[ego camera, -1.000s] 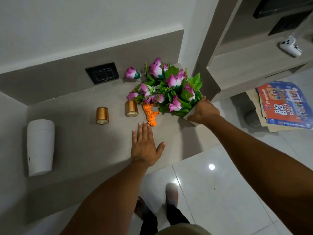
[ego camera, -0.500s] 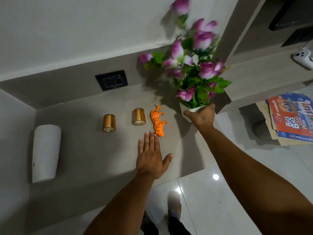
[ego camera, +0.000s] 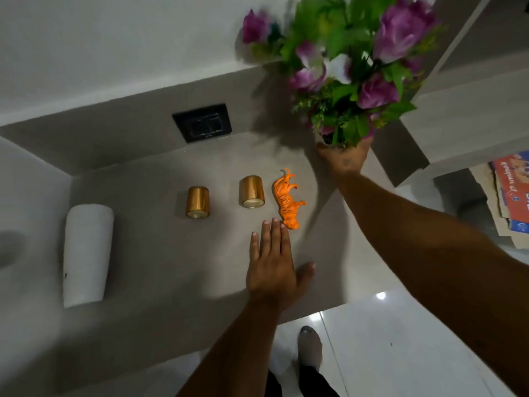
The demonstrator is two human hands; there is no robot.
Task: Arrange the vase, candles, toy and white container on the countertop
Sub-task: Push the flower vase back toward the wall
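My right hand (ego camera: 345,157) grips the vase of purple flowers (ego camera: 355,67) from below, holding it up above the right end of the grey countertop (ego camera: 148,253); the vase body is mostly hidden by leaves and my fingers. My left hand (ego camera: 273,265) lies flat and open on the countertop, fingertips just short of the orange toy tiger (ego camera: 287,200). Two gold candles stand left of the tiger, one (ego camera: 252,191) close to it and one (ego camera: 197,202) farther left. The white container (ego camera: 86,253) stands at the far left.
A black wall socket (ego camera: 201,123) sits in the back wall behind the candles. A wooden shelf unit (ego camera: 463,110) rises at the right, with a colourful box (ego camera: 512,193) on cardboard below it. White floor tiles (ego camera: 400,348) and my foot (ego camera: 309,345) lie past the front edge.
My right hand has lifted the vase off the countertop and raised it higher, flowers now near the top of view. My left hand stays flat near the tiger.
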